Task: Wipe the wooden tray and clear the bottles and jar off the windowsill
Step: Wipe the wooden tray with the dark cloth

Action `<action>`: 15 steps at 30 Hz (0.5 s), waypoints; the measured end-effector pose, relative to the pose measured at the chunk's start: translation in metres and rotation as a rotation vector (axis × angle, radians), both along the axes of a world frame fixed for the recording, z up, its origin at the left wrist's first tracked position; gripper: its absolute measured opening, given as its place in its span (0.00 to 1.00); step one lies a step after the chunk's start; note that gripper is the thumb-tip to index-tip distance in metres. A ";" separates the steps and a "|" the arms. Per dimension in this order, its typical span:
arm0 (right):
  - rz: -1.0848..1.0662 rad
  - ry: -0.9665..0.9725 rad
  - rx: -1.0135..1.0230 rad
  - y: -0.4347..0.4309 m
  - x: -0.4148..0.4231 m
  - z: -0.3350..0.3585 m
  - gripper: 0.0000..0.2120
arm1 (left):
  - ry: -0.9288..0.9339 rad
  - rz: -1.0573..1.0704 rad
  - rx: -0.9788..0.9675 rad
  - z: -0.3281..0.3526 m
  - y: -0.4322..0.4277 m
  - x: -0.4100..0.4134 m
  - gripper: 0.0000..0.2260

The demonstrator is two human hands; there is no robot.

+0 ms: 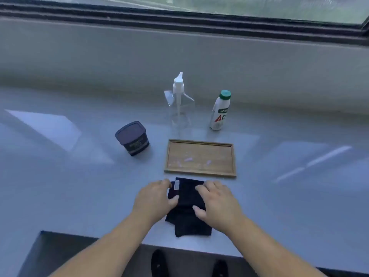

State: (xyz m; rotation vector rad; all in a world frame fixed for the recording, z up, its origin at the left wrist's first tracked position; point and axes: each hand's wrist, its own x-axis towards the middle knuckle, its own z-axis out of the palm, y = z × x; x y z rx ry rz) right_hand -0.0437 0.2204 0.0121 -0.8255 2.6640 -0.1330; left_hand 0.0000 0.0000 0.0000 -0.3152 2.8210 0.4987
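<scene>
A wooden tray (199, 172) with pale smears lies flat on the grey windowsill. Behind it stand a clear spray bottle (179, 102) with a white pump and a white bottle (218, 110) with a green cap. A dark jar (133, 137) with a dark lid sits left of the tray. In front of the tray lies a folded dark cloth (187, 198). My left hand (154, 200) grips its left edge, thumb on top. My right hand (217, 202) presses flat on its right side, fingers spread.
The windowsill (69, 186) is wide, with a low grey wall and the window frame (179, 19) behind the bottles. Its front edge runs just below the cloth. Dark floor and my dark shoes (158, 262) show beneath.
</scene>
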 end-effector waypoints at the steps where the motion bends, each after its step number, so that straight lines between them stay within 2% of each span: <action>1: 0.010 -0.023 0.028 -0.004 0.003 -0.007 0.29 | -0.044 0.013 0.033 -0.007 -0.002 0.001 0.19; 4: 0.020 -0.028 0.075 -0.012 0.011 -0.028 0.27 | -0.105 0.016 0.108 -0.022 -0.006 0.003 0.21; 7: 0.008 0.004 0.088 -0.016 0.016 -0.040 0.19 | -0.082 -0.054 0.137 -0.033 -0.006 0.005 0.24; 10: -0.055 0.084 0.039 -0.021 0.017 -0.042 0.08 | -0.046 -0.120 0.136 -0.039 -0.009 0.005 0.25; 15: -0.155 0.118 -0.078 -0.028 0.016 -0.035 0.04 | 0.030 -0.196 0.129 -0.043 -0.010 -0.001 0.35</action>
